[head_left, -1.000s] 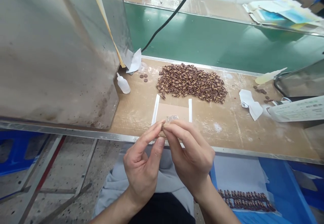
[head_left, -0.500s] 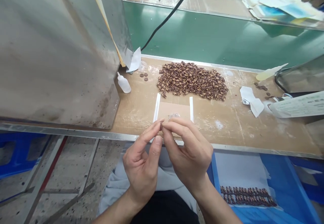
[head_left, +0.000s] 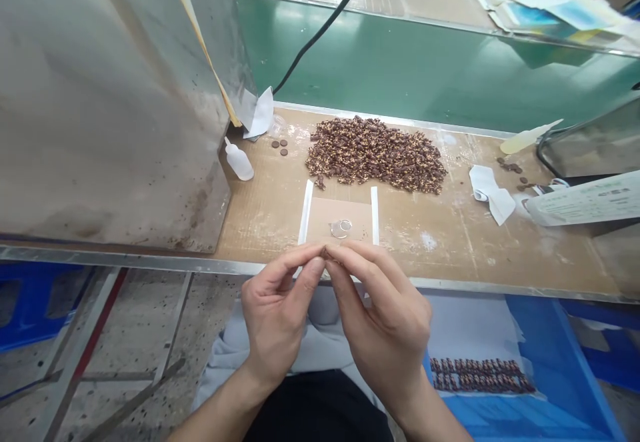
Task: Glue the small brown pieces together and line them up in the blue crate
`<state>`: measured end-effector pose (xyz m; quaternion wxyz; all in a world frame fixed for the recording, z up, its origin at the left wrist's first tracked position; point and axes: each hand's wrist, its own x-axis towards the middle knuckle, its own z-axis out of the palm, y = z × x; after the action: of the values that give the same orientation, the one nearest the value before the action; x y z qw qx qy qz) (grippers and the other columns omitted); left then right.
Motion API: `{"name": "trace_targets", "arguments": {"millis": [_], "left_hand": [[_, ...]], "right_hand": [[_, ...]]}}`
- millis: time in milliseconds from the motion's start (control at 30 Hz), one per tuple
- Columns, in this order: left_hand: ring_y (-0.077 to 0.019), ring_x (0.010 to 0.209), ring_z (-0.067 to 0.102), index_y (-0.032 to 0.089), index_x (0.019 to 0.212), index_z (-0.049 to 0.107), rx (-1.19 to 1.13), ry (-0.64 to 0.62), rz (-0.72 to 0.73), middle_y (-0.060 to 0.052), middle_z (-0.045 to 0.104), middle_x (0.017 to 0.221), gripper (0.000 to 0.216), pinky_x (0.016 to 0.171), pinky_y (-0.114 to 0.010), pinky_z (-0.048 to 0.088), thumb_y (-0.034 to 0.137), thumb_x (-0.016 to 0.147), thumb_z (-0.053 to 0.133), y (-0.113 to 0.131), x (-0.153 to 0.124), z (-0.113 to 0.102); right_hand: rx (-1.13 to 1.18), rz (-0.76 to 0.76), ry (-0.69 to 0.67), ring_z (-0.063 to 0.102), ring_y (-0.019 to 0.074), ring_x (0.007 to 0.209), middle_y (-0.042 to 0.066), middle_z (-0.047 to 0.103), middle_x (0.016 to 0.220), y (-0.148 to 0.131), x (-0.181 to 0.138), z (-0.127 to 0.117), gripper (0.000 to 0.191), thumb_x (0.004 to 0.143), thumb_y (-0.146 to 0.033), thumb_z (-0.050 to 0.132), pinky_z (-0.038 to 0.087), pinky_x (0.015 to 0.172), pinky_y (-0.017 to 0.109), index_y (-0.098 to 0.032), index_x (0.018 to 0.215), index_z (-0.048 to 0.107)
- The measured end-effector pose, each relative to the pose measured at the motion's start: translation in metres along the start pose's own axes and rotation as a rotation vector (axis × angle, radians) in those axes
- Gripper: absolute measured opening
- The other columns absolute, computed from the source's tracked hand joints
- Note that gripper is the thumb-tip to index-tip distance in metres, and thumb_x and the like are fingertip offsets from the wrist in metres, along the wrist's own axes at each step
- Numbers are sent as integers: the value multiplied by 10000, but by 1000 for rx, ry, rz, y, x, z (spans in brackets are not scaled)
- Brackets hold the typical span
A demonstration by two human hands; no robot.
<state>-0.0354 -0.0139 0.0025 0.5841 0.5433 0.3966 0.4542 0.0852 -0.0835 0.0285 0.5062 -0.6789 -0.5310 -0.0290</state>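
My left hand (head_left: 280,309) and my right hand (head_left: 383,312) meet at the fingertips over the table's front edge. Both pinch a tiny dark brown piece (head_left: 325,253) between them, mostly covered by the fingers. Just beyond the fingertips, a small clear round item (head_left: 342,229) lies on a brown card (head_left: 320,213) flanked by two white strips. Farther back a heap of small dark brown and yellow pieces (head_left: 375,152) spreads over the cardboard-covered tabletop (head_left: 265,222).
A metal box (head_left: 110,109) stands at left, beside a white squeeze bottle (head_left: 239,161). To the right lie a crumpled white paper (head_left: 493,194) and a yellowish bottle (head_left: 530,139). Below right, a blue bin (head_left: 575,369) holds rows of dark pieces (head_left: 483,375). A black cable (head_left: 320,32) hangs behind.
My fingertips have drawn closer together and sit slightly lower, nearer to me. The clear round item on the card shows more fully. The whole view has shifted slightly.
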Motion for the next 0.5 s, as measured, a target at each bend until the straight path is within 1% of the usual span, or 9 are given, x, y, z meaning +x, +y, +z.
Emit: {"name": "trace_targets", "arguments": {"millis": [100,200,267,300,367,433,500], "left_hand": [[-198,1091,925,376,1154,981,34,-50,-23,25,956,1189,125,1033,-262,744,301,1068,928,3,-1,1],[-189,1043,922,354,1116,983,59,-61,-32,22,957,1136,99,1002,-244,741,292,1048,946,6,0,1],[-183,995,916,328,1098,982,58,-72,-56,10,955,1088,61,961,-233,740,315,1052,945,7,1,-1],[-181,972,911,312,1093,981,52,-94,-90,1,952,1067,57,937,-228,739,333,1057,942,7,2,-3],[-177,942,899,284,1089,977,23,-165,-192,-18,945,1040,93,897,-217,732,367,1058,947,7,2,-7],[-166,925,883,274,1088,973,-18,-238,-307,-26,940,1041,114,875,-204,721,381,1051,960,6,0,-12],[-149,882,861,279,1077,971,-66,-285,-382,-17,926,1005,107,843,-193,712,378,1037,977,4,-2,-17]], "right_hand": [[-13,11,-26,879,208,1170,85,872,1296,-3,-6,-6,346,1105,12,773,758,1089,329,-198,1374,833],[-13,16,-48,872,193,1173,82,867,1299,-4,-11,-12,395,1101,41,756,750,1091,314,-192,1413,820],[31,39,-92,869,194,1169,85,859,1318,-4,-14,-17,401,1105,13,772,748,1086,313,-190,1449,808],[70,73,-116,869,193,1153,84,854,1327,-3,-15,-20,395,1111,-17,784,749,1072,314,-196,1462,804],[152,189,-137,863,182,1082,67,850,1312,1,-17,-27,353,1129,-88,797,750,1014,309,-228,1452,813],[217,316,-150,851,171,1028,37,858,1256,5,-18,-33,276,1144,-130,791,738,956,302,-270,1376,844],[289,401,-200,847,173,1009,15,873,1190,10,-17,-37,214,1145,-139,784,721,914,301,-288,1273,869]]}}
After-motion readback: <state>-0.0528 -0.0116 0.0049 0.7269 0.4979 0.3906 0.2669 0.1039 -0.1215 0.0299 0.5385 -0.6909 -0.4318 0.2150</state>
